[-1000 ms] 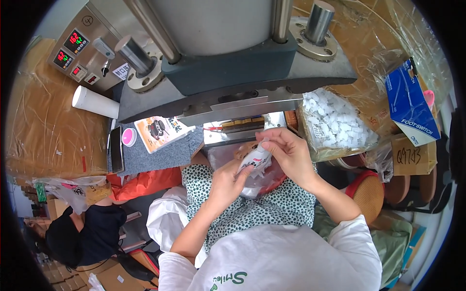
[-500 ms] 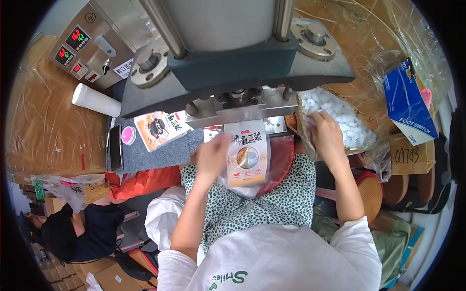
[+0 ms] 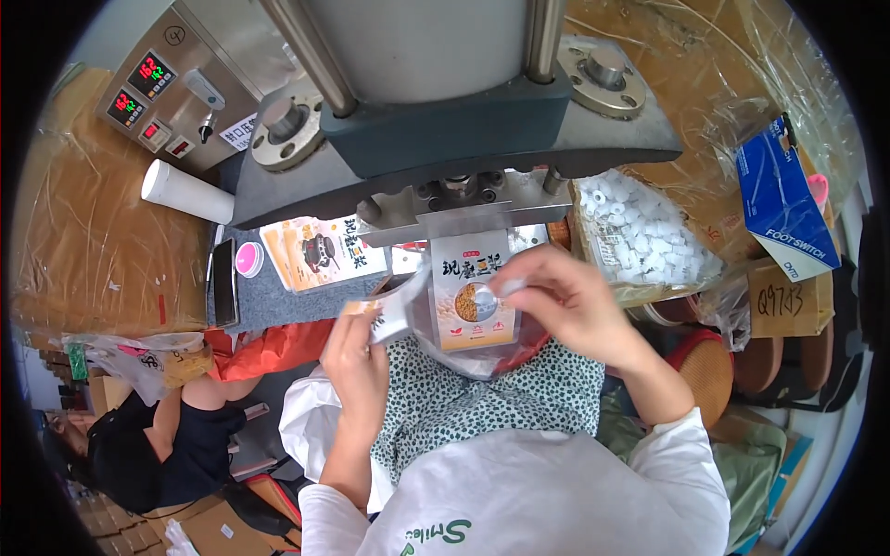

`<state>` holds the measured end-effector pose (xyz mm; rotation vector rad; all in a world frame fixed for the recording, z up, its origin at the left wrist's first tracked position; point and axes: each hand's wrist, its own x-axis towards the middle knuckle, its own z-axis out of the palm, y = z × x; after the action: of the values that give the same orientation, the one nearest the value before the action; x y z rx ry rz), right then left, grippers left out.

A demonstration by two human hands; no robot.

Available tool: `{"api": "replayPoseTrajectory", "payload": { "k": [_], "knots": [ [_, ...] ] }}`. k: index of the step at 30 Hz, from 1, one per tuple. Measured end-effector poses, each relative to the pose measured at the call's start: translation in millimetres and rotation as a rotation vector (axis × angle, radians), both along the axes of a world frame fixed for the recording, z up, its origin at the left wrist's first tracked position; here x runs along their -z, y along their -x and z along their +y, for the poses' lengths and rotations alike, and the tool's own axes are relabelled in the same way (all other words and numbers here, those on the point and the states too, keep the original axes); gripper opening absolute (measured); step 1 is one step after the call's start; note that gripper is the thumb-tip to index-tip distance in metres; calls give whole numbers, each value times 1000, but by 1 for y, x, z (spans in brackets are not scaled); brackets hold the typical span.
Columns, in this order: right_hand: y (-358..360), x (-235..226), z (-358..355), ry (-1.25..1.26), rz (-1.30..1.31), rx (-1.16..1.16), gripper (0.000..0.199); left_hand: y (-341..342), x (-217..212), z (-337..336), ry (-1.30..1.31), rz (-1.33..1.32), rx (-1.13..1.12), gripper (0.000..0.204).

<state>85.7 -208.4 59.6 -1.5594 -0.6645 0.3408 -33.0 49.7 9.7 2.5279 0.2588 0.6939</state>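
Your left grip (image 3: 356,363) holds a bent pouch (image 3: 394,321) beside the flat pouch (image 3: 467,296) near the press (image 3: 445,130), and your right grip (image 3: 577,306) pinches a small white piece (image 3: 510,286), which could drop because the pinch is narrow

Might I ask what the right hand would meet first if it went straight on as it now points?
The right hand would probably meet the flat, rectangular, white-and-orange plastic pouch first, though their depth apart is unclear.
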Motion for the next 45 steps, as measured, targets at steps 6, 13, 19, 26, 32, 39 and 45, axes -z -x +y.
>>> {"api": "replayPoseTrajectory", "payload": {
  "k": [6, 13, 19, 26, 32, 39, 45],
  "knots": [
    [2, 7, 30, 166, -402, -81, 20, 4, -14, -21, 88, 63, 228, 40],
    [0, 28, 9, 232, -194, 255, 38, -37, 21, -46, 939, 559, 264, 24],
    [-8, 17, -38, 500, -392, 372, 29, -82, 25, -48, 1487, 483, 178, 30],
    [-46, 48, -76, 1119, -517, 557, 26, -84, 38, 3, 636, 268, -29, 43],
    [-40, 28, -84, 995, -483, 485, 24, -32, 83, 34, -500, 220, -70, 75],
    [-38, 3, -79, 703, -280, 439, 24, -10, 35, 39, -94, 149, -77, 22],
    [-3, -12, -6, 267, -393, 58, 20, 1, -3, -13, -33, 7, -10, 33]
  ]
}}
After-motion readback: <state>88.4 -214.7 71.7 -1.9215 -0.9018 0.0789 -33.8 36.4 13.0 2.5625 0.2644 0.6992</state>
